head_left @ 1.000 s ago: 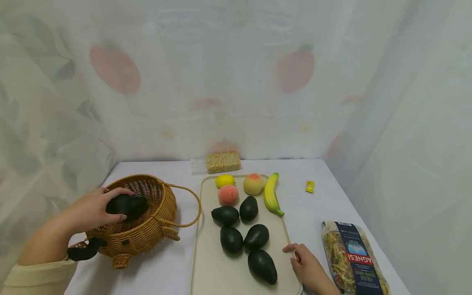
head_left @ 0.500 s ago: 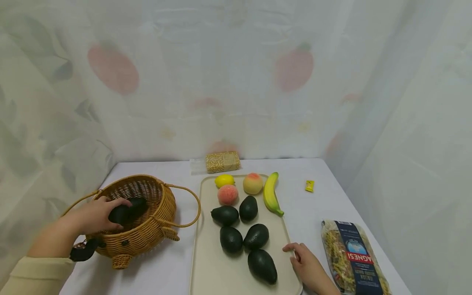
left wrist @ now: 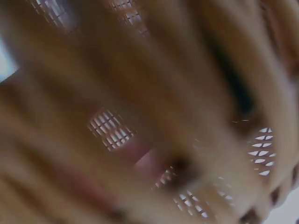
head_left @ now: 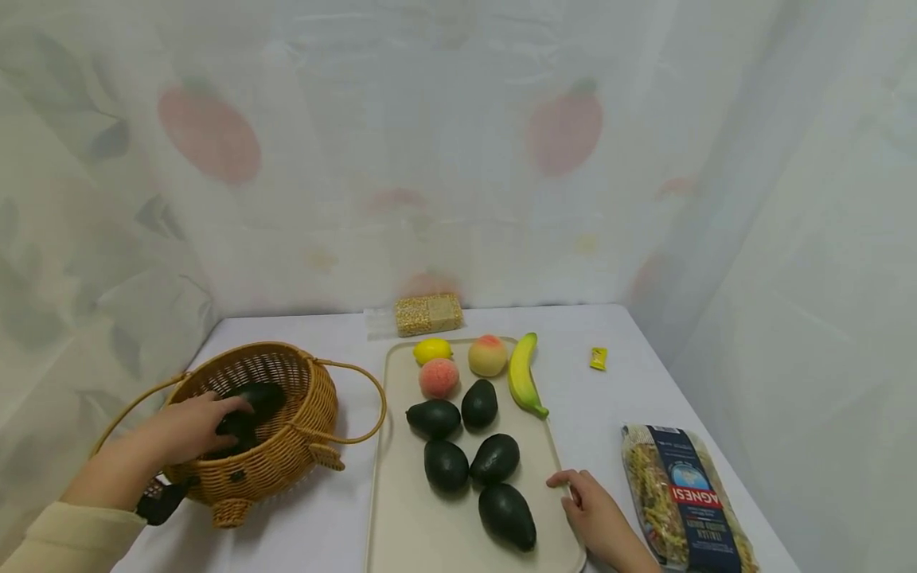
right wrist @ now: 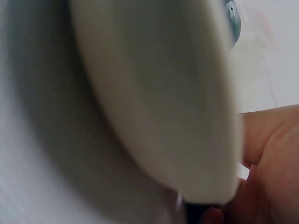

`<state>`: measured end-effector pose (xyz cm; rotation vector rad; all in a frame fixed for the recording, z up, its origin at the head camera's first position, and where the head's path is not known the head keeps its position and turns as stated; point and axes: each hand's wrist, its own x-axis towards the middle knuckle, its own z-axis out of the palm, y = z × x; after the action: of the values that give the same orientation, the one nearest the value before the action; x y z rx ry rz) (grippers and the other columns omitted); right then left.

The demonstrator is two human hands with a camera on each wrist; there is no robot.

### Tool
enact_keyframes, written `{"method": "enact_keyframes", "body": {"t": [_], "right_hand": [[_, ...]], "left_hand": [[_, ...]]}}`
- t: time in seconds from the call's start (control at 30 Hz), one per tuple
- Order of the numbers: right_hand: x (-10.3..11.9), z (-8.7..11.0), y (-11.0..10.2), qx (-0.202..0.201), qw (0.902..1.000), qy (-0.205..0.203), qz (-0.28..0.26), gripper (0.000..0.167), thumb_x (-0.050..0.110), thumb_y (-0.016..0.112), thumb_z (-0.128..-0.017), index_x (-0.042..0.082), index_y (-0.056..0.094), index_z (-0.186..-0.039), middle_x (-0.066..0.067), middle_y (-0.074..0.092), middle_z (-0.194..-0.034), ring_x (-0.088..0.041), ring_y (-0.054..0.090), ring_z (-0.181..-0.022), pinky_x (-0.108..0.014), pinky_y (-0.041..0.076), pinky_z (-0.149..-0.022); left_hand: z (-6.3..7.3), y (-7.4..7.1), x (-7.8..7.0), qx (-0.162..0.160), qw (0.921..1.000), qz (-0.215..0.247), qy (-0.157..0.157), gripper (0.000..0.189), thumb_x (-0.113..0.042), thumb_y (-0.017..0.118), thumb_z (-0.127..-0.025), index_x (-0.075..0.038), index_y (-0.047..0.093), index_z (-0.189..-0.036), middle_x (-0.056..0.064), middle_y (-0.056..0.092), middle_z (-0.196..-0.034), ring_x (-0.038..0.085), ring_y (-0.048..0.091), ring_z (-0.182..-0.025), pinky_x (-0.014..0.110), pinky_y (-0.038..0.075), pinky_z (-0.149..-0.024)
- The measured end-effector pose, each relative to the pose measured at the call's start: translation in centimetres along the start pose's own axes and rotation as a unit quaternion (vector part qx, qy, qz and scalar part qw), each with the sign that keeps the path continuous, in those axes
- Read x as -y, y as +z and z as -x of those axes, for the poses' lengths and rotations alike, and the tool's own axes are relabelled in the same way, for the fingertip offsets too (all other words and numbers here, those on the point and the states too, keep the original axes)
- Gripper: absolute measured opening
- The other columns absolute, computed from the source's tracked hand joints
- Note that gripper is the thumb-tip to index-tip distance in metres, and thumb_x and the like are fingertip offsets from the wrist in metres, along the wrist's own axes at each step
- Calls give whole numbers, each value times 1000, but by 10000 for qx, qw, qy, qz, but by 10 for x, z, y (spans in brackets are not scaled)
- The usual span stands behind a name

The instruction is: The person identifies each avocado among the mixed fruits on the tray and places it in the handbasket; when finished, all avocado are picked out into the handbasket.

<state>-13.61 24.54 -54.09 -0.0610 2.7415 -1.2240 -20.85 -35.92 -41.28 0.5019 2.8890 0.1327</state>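
My left hand (head_left: pixel 195 426) reaches down into the brown wicker basket (head_left: pixel 315 410), holding a dark green avocado (head_left: pixel 239 434) low inside it. Another avocado (head_left: pixel 263 398) lies just beyond the fingers. In the left wrist view the blurred weave (left wrist: pixel 154 84) of the basket hides most of the hand. My right hand (head_left: pixel 598 517) grips the right rim of the beige tray (head_left: pixel 423 541), index finger over the edge. The right wrist view has the tray's rim (right wrist: pixel 219 140) close up beside that hand. Several avocados (head_left: pixel 507 516) lie on the tray.
At the tray's far end are a lemon (head_left: pixel 432 351), two peaches (head_left: pixel 438 378) and a banana (head_left: pixel 525 378). Behind it lies a bag of yellow grains (head_left: pixel 428 314). A pasta bag (head_left: pixel 684 501) and a small yellow packet (head_left: pixel 598 358) are on the right.
My left hand has sunk deeper into the basket with its avocado, and the basket's near-left handle has come into view. My right hand stays at the tray's rim.
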Motion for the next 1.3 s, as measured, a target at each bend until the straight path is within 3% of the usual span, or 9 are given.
{"method": "enact_keyframes", "body": {"t": [0.3, 0.4, 0.53, 0.6, 0.67, 0.77, 0.87, 1.07, 1.3], "right_hand": [[1, 0, -3, -33, 9999, 59, 75, 29, -8, 65, -94, 16, 72, -109, -3, 41, -81, -19, 39, -67, -29, 32, -59], [0, 0, -3, -28, 9999, 142, 78, 29, -8, 65, -95, 16, 72, -109, -3, 42, -81, -19, 39, -68, -29, 32, -59], [0, 1, -2, -46, 9999, 50, 101, 29, -8, 64, -95, 16, 72, -109, -3, 41, -81, -17, 38, -66, -28, 32, -58], [0, 1, -2, -53, 9999, -4, 93, 29, -8, 64, -95, 16, 72, -109, -3, 41, -81, -17, 38, -65, -28, 32, -58], [2, 1, -1, -49, 10000, -23, 45, 29, -8, 64, -95, 15, 72, -109, -3, 41, -81, -17, 38, -66, -28, 32, -58], [3, 0, -1, -29, 10000, 14, 19, 28, -8, 64, -95, 15, 72, -109, -3, 41, -81, -18, 39, -66, -29, 32, -58], [3, 0, 0, 9, 10000, 61, 4, 28, -8, 65, -95, 15, 72, -110, -3, 41, -81, -19, 39, -67, -29, 32, -58], [1, 1, -1, -5, 10000, -9, 59, 29, -8, 65, -95, 15, 72, -110, -3, 41, -81, -18, 39, -66, -29, 33, -58], [-1, 1, -1, 25, 9999, -66, 89, 28, -7, 65, -95, 14, 71, -112, -3, 42, -82, -16, 39, -66, -28, 33, -58]], "left_hand": [[15, -29, -47, -1606, 9851, -565, 239, 55, -33, 81, -94, -8, 62, -139, 23, 63, -124, 47, 66, -105, 69, 48, -85], [19, -40, -75, -2395, 9655, -793, 644, 54, -35, 78, -96, -11, 60, -141, 18, 63, -128, 46, 66, -107, 70, 48, -83], [16, -47, -111, -3495, 9195, -947, 1533, 57, -58, 47, -108, -12, 64, -138, 10, 66, -123, 38, 68, -103, 60, 52, -77], [13, -46, -129, -3725, 9048, -913, 1850, 68, -61, 27, -110, -13, 65, -137, 8, 65, -121, 34, 67, -103, 55, 52, -75], [11, -44, -146, -3739, 9011, -812, 2041, 60, -58, 35, -110, -14, 67, -136, 7, 66, -122, 31, 67, -105, 52, 52, -76], [8, -38, -174, -3418, 9119, -763, 2141, 41, -45, 67, -103, -20, 67, -136, 4, 65, -124, 26, 66, -107, 51, 53, -84], [1, -27, -203, -3110, 9179, -654, 2376, 54, -28, 89, -84, -24, 68, -134, 1, 65, -124, 23, 65, -108, 48, 53, -88], [-21, 2, -249, -2551, 9202, -431, 2938, 54, -35, 86, -88, -27, 65, -137, -4, 62, -127, 18, 62, -114, 43, 53, -90], [-49, 40, -280, -1998, 9156, -511, 3452, 58, -42, 82, -91, -37, 59, -144, -7, 60, -135, 15, 59, -119, 35, 49, -90]]}}
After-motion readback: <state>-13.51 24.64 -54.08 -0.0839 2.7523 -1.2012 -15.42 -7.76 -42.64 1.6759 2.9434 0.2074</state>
